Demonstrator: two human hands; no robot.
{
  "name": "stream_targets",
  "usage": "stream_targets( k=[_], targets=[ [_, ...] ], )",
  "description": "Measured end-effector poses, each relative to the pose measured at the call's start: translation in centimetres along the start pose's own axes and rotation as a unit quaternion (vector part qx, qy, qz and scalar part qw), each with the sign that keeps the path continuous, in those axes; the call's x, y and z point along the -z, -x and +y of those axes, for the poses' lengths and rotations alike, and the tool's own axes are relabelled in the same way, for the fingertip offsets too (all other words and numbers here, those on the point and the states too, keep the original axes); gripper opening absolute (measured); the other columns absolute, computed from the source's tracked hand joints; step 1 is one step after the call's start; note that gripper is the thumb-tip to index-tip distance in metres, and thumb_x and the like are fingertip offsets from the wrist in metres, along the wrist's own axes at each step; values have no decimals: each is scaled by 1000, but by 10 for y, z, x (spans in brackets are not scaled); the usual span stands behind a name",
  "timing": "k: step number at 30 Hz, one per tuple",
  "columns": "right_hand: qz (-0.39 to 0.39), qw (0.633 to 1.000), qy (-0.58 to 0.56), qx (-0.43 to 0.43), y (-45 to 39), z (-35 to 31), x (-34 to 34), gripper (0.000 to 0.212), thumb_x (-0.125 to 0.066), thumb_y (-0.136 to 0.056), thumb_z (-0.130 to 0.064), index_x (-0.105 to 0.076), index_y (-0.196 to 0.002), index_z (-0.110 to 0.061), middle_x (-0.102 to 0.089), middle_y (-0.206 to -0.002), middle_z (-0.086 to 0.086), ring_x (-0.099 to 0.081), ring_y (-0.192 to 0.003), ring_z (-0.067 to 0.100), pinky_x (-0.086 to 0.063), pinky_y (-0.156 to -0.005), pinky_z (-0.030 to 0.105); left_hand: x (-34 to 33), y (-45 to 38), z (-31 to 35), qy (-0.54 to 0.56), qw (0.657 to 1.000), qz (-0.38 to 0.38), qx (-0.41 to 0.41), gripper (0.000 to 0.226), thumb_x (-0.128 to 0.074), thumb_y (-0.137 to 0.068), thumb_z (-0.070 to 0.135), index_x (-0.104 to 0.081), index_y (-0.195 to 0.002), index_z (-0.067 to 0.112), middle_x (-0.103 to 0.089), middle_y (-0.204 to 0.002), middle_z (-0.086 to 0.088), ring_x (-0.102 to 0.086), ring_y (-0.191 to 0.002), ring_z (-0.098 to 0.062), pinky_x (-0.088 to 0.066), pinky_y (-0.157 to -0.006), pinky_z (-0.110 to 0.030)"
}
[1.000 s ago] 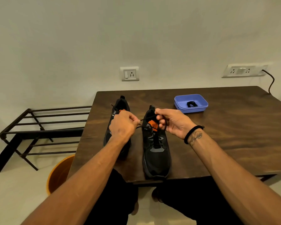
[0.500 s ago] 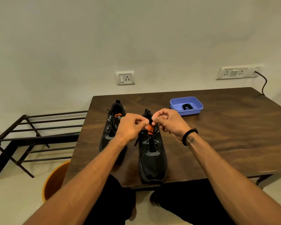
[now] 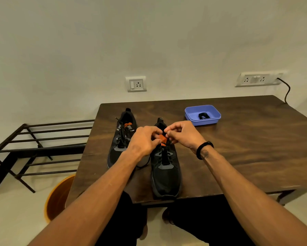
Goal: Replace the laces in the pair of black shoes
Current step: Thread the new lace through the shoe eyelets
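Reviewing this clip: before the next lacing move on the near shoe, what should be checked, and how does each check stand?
1. Both hands at the shoe's throat: left hand and right hand meet over the right shoe: ok.
2. Lace pinched in both hands: cannot tell, fingers hide it.
3. Shoe flat on the table: ok.
4. Left shoe out of the way: ok, beside.
5. Spare lace in the blue tray: ok.

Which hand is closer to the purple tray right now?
Right. The right hand works at the shoe tongue just in front of the purple tray; the left hand lies farther left.
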State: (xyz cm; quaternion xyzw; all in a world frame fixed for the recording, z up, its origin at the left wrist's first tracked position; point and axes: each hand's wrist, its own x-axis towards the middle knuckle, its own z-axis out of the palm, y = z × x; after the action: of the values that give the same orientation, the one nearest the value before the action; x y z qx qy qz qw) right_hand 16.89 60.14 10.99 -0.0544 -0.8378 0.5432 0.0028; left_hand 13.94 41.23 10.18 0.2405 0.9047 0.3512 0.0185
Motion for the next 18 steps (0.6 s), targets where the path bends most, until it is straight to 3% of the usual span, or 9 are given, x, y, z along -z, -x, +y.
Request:
stream_targets(
  k=[5, 7, 10, 12, 14, 16, 18],
  targets=[
    [44, 998, 30, -38, -3, 8, 5, 11, -65, -97, -2, -73, -97, -10, -76, -85, 9, -69, -71, 11, -57, -64, 23, 0, -3, -13, -15, 999, 0, 40, 30, -75, -92, 19, -71, -121, 21, -67, -86, 8, -64, -79, -5, -57, -87, -31],
    [53, 997, 41, -45, -4, 9, 6, 12, -65, -97, -3, -73, -95, -12, -76, -84, 7, -70, -71, 12, -57, -63, 23, 0, -2, -14, 0, 997, 47, 62, 18, -69, -95, 17, -70, -113, 22, -68, -85, 7, -66, -79, -7, -58, -83, -31],
    [55, 996, 65, -38, -5, 12, 5, 15, -67, -95, -4, -73, -91, -16, -76, -80, 4, -71, -71, 11, -57, -68, 25, 7, -6, -24, 8, 978, 99, 185, 12, -61, -95, 15, -69, -88, 21, -72, -86, 0, -70, -81, -16, -58, -76, -32],
    [55, 995, 70, -34, -5, 13, 4, 16, -68, -94, -4, -74, -89, -18, -76, -79, 4, -71, -71, 11, -60, -71, 28, 10, -4, -31, 5, 967, -1, 254, 12, -66, -93, 16, -74, -84, 18, -76, -90, -6, -73, -83, -19, -61, -72, -31],
    [51, 996, 66, -31, -5, 11, 4, 16, -68, -93, -4, -74, -89, -19, -77, -81, 4, -72, -72, 12, -61, -73, 29, 10, 2, -31, -13, 955, -120, 271, 10, -77, -90, 21, -75, -99, 18, -74, -103, -6, -71, -89, -17, -59, -69, -27],
    [38, 997, 60, -28, -3, 7, 3, 16, -69, -93, -4, -74, -91, -18, -77, -83, 6, -71, -73, 12, -60, -68, 26, 3, 2, -36, -42, 948, -182, 259, 44, -83, -86, 28, -67, -127, 23, -69, -123, -5, -68, -107, -20, -56, -84, -27],
    [26, 997, 59, -30, -1, 5, 2, 14, -69, -93, -3, -75, -94, -16, -77, -85, 7, -71, -74, 13, -59, -66, 24, -3, 0, -33, -51, 951, -188, 239, 51, -82, -86, 31, -64, -133, 24, -67, -129, -4, -65, -117, -21, -53, -97, -32]
  ],
)
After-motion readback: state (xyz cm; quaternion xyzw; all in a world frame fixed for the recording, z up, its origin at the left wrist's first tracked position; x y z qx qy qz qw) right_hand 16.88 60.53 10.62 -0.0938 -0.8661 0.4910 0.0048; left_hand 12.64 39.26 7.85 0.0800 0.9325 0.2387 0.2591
